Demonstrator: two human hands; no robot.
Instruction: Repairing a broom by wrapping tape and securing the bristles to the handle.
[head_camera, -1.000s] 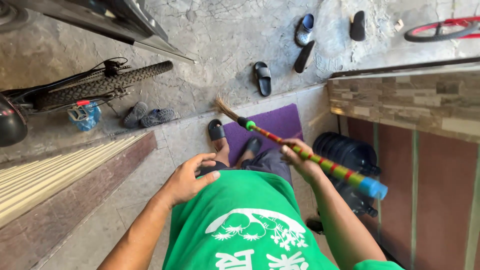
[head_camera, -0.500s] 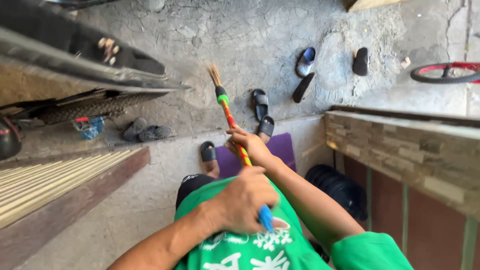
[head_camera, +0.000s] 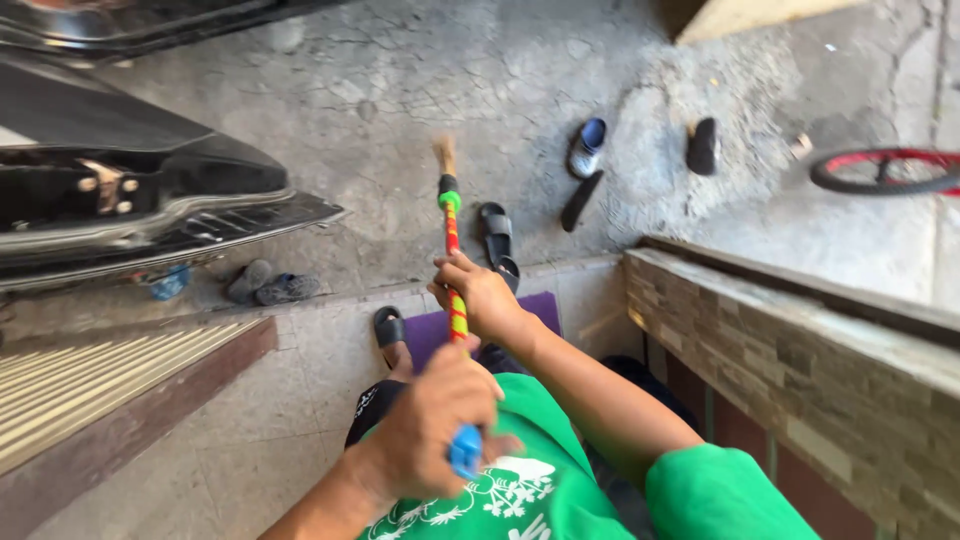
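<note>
I hold a broom with a striped red, yellow and green stick and a blue cap at its near end. My right hand grips the stick about halfway along. My left hand is closed around the blue end close to my green shirt. The straw head points away from me over the cracked concrete floor. A purple mat lies under my feet on the tiled step.
A black vehicle body fills the left side. Several sandals and shoes lie scattered on the concrete. A stone-clad low wall runs along the right, and a red-rimmed bicycle wheel lies at the far right.
My left hand went from my thigh to the blue end of the broom. The stick swung from pointing right to pointing straight ahead, and my view shifted forward.
</note>
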